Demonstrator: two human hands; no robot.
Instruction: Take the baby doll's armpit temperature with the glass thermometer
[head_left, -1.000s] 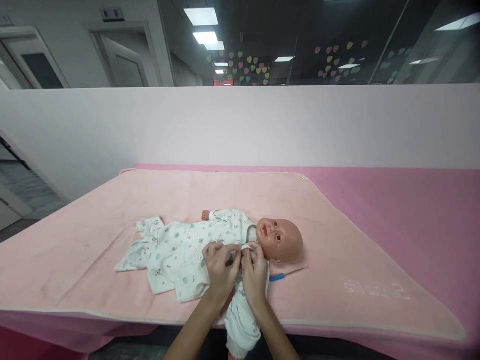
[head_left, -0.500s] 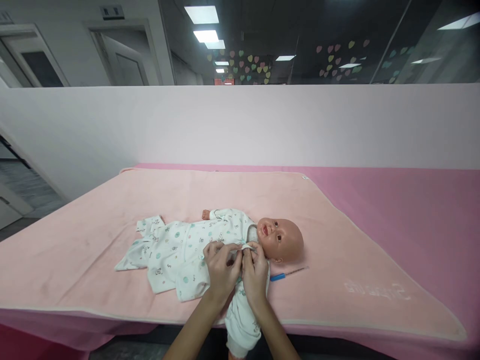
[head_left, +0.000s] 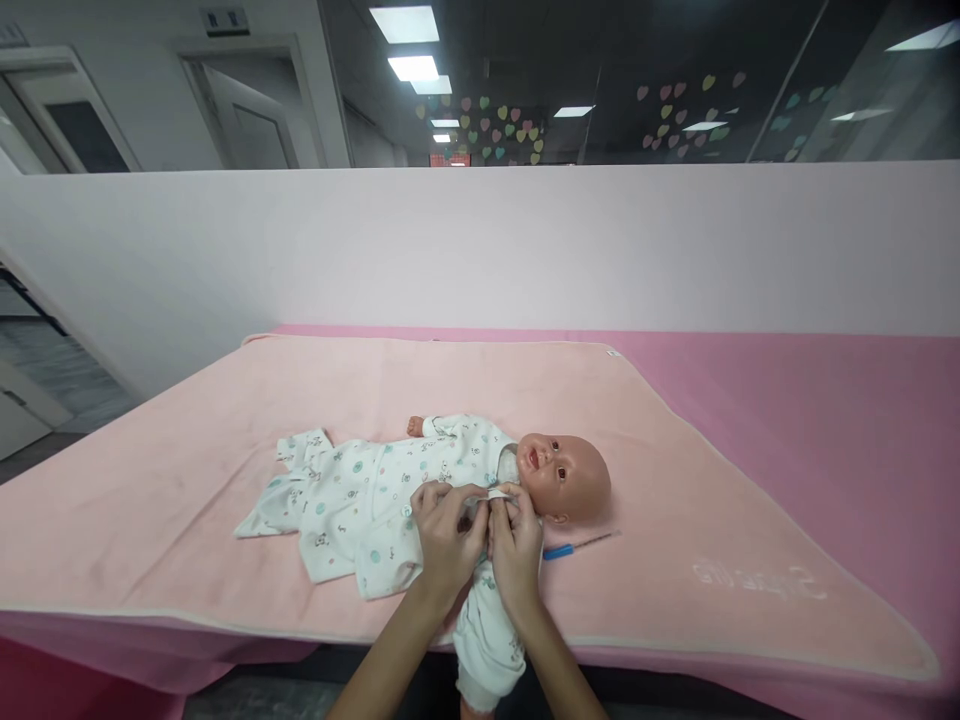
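Note:
A baby doll (head_left: 564,477) lies on its back on a peach blanket (head_left: 187,470), head to the right. It wears a white patterned romper (head_left: 360,490). My left hand (head_left: 445,535) and my right hand (head_left: 516,540) sit side by side on the doll's upper chest, just below its chin. Both pinch the romper's white collar edge (head_left: 491,493) between thumb and fingers. One sleeve of the romper (head_left: 487,650) hangs over the near table edge between my forearms.
A thin stick with a blue handle (head_left: 576,546) lies on the blanket just right of my right hand. The blanket covers a pink table (head_left: 825,420). A low white partition wall (head_left: 480,250) runs behind it.
Both hands keep their pinch on the collar. The whole scene has shifted slightly right in the picture as my head moved.

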